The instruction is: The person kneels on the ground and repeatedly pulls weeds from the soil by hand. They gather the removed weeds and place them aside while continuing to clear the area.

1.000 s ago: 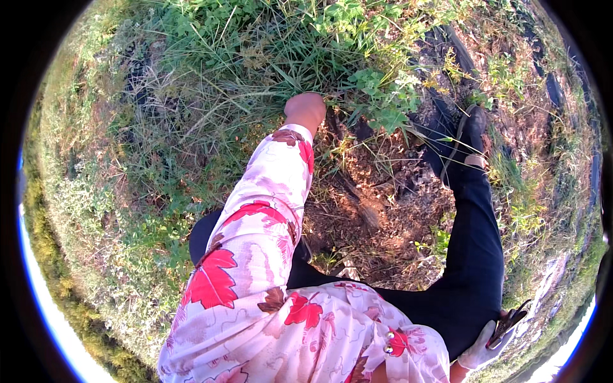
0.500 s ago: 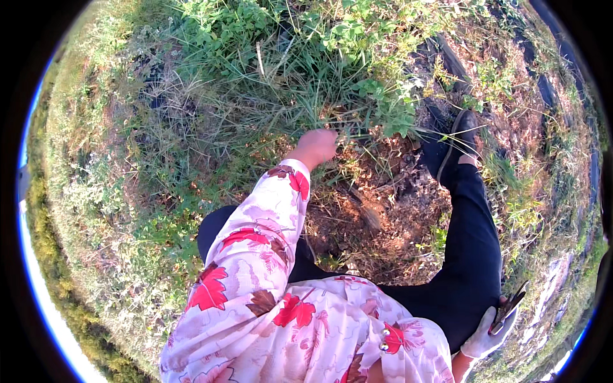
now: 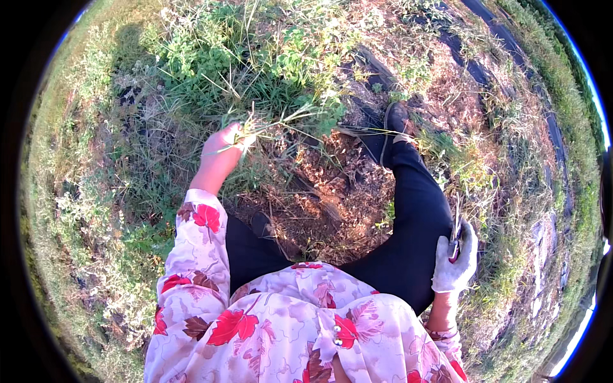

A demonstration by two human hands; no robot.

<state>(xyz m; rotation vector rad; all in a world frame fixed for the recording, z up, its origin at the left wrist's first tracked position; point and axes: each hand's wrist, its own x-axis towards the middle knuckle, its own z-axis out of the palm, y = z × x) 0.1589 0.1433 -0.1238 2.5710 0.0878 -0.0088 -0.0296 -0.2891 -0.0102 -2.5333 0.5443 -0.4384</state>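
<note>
My bare left hand [image 3: 223, 153] is raised at left of centre, its fingers closed on a small tuft of pulled grass [image 3: 255, 127] with thin blades sticking out to the right. My right hand [image 3: 454, 265], in a pale glove, rests beside my right thigh [image 3: 414, 226] and grips a hand tool [image 3: 456, 236] with metal blades and red on its handle; it looks like shears. Leafy weeds and grass [image 3: 255, 70] grow in front of me.
Reddish-brown soil and dry litter [image 3: 332, 198] lie between my legs. My right shoe [image 3: 396, 124] is on the ground ahead at the right, near dark strips of ground sheeting [image 3: 472, 70]. Grass and weeds [image 3: 96, 204] spread along my left.
My left hand has left the grass clump and moved left with a tuft in it. The gloved hand and tool sit higher in view. The view has turned, shifting my leg leftward.
</note>
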